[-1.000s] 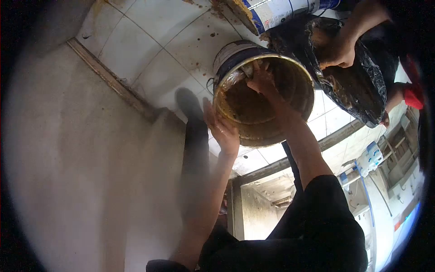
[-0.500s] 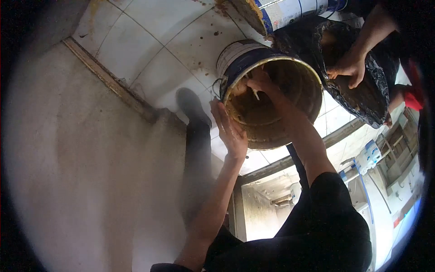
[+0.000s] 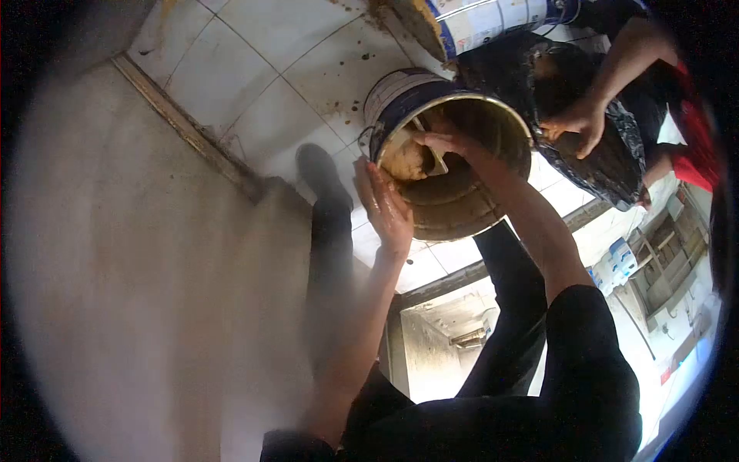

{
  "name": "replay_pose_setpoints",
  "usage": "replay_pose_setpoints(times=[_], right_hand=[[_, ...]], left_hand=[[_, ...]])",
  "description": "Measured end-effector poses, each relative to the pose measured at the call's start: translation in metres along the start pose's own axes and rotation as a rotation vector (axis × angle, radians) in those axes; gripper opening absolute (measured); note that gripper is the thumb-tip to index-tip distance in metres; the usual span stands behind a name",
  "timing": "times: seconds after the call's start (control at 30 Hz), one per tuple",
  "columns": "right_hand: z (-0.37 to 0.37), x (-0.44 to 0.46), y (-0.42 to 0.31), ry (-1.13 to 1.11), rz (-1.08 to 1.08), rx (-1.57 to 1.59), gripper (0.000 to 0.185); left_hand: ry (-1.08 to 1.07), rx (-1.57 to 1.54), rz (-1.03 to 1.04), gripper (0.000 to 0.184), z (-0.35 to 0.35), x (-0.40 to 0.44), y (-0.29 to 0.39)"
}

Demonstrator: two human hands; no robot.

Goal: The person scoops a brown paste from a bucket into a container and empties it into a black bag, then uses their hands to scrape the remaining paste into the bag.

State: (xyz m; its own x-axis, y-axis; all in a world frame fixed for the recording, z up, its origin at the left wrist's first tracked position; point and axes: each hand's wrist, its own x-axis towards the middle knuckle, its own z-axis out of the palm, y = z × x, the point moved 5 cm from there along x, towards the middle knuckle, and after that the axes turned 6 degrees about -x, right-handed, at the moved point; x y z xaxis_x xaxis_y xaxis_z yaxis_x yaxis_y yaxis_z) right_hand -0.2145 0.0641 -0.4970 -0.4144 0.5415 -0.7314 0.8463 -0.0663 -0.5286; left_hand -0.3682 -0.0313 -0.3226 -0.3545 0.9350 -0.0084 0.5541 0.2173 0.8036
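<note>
A white and blue bucket lies tipped with its mouth toward me, its inside coated in brown-yellow paste. My right hand reaches inside, closed on a flat scraper with a pale straight edge. A thick lump of yellowish paste sits against the scraper, near the bucket's left wall. My left hand rests against the left rim, fingers stretched along it and smeared with orange paste. The scraper's grip is mostly hidden by my fingers.
Another person's hand is at a black plastic bag right of the bucket. A second bucket lies above. White floor tiles carry brown splashes. A wall fills the left side.
My right hand has drawn the scraper nearer the bucket's mouth, bringing the paste lump into clear view. The view has shifted slightly; my left hand stays at the rim.
</note>
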Motion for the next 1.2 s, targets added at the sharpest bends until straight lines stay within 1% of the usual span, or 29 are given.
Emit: replay_pose_setpoints(times=[0.03,0.07,0.1,0.13,0.17,0.23,0.27,0.33,0.37,0.43,0.47,0.53,0.57,0.6,0.63,0.67,0.7,0.77,0.8,0.83,0.9,0.97,1.0,1.03,1.07,1.1,1.17,1.2], right_hand=[[-0.010,-0.008,-0.006,0.021,0.006,0.038,0.085],[-0.018,-0.018,-0.013,0.014,0.003,0.095,0.084],[-0.025,-0.028,-0.019,-0.021,-0.010,0.168,0.084],[-0.032,-0.040,-0.026,-0.120,-0.029,0.279,0.084],[-0.037,-0.047,-0.028,-0.112,-0.035,0.271,0.084],[-0.044,-0.062,-0.027,0.020,0.013,0.209,0.086],[-0.043,-0.068,-0.025,0.027,0.008,0.208,0.086],[-0.039,-0.079,-0.023,-0.041,-0.012,0.746,0.087],[-0.044,-0.091,-0.032,-0.037,-0.019,0.750,0.087],[-0.056,-0.111,-0.040,0.099,0.075,0.924,0.074],[-0.051,-0.114,-0.036,0.104,0.064,0.939,0.074],[-0.038,-0.120,-0.021,0.138,0.117,1.093,0.063],[-0.033,-0.125,-0.017,0.145,0.114,1.106,0.063],[-0.027,-0.133,-0.012,0.162,0.143,1.143,0.056],[-0.024,-0.140,-0.010,0.179,0.169,1.177,0.049],[-0.020,-0.147,-0.011,0.238,0.151,1.264,0.042],[-0.016,-0.156,-0.012,0.244,0.148,1.272,0.042],[-0.008,-0.169,-0.008,0.298,0.218,1.337,0.042],[0.009,-0.169,0.007,0.287,0.217,1.351,0.042],[0.004,-0.178,0.002,0.294,0.207,1.358,0.042],[-0.006,-0.200,-0.013,0.282,0.258,1.437,0.041],[-0.002,-0.210,-0.008,0.259,0.247,1.415,0.040],[-0.001,-0.217,-0.007,0.258,0.189,1.422,0.038],[0.000,-0.224,-0.007,0.257,0.133,1.427,0.037],[0.003,-0.231,-0.006,0.267,0.133,1.432,0.037],[0.005,-0.236,-0.004,0.315,0.150,1.474,0.037],[0.005,-0.249,-0.005,0.413,0.184,1.558,0.037],[0.006,-0.257,-0.005,0.342,0.186,1.583,0.039]], left_hand=[[0.008,-0.010,0.008,0.050,-0.001,0.003,0.004],[0.001,0.058,0.011,0.048,-0.003,0.005,0.007],[-0.009,0.130,0.009,0.048,-0.005,0.006,0.011],[0.011,0.092,0.040,0.049,-0.006,0.007,0.013],[0.020,0.087,0.047,0.049,-0.006,0.008,0.015],[-0.031,0.063,-0.004,0.054,-0.007,0.009,0.016],[-0.072,0.039,-0.062,0.061,-0.007,0.009,0.014],[-0.093,0.036,-0.042,0.062,-0.011,0.013,0.017],[-0.117,0.034,-0.033,0.063,-0.013,0.013,0.020],[-0.139,0.011,-0.033,0.064,-0.018,0.018,0.023],[-0.161,-0.014,-0.050,0.066,-0.021,0.020,0.025],[-0.171,-0.035,-0.020,0.066,-0.024,0.026,0.033],[-0.182,-0.070,-0.010,0.066,-0.025,0.028,0.039],[-0.190,-0.064,-0.003,0.066,-0.025,0.029,0.044],[-0.168,-0.211,-0.003,0.065,-0.025,0.034,0.052],[-0.146,-0.359,-0.003,0.065,-0.026,0.038,0.060],[-0.152,-0.357,0.005,0.065,-0.028,0.043,0.067],[-0.205,-0.481,-0.009,0.064,-0.029,0.052,0.076],[-0.210,-0.478,0.003,0.064,-0.030,0.056,0.081],[-0.249,-0.514,-0.084,0.067,-0.029,0.058,0.079],[-0.329,-0.585,-0.255,0.072,-0.024,0.060,0.074],[-0.411,-0.651,-0.434,0.078,-0.020,0.060,0.076],[-0.417,-0.649,-0.426,0.078,-0.019,0.060,0.079],[-0.470,-0.685,-0.562,0.082,-0.017,0.057,0.083],[-0.525,-0.718,-0.702,0.087,-0.014,0.052,0.087],[-0.535,-0.718,-0.697,0.087,-0.013,0.050,0.086],[-0.659,-0.914,-0.877,0.089,-0.003,0.039,0.086],[-0.671,-0.912,-0.873,0.089,0.000,0.036,0.086]])
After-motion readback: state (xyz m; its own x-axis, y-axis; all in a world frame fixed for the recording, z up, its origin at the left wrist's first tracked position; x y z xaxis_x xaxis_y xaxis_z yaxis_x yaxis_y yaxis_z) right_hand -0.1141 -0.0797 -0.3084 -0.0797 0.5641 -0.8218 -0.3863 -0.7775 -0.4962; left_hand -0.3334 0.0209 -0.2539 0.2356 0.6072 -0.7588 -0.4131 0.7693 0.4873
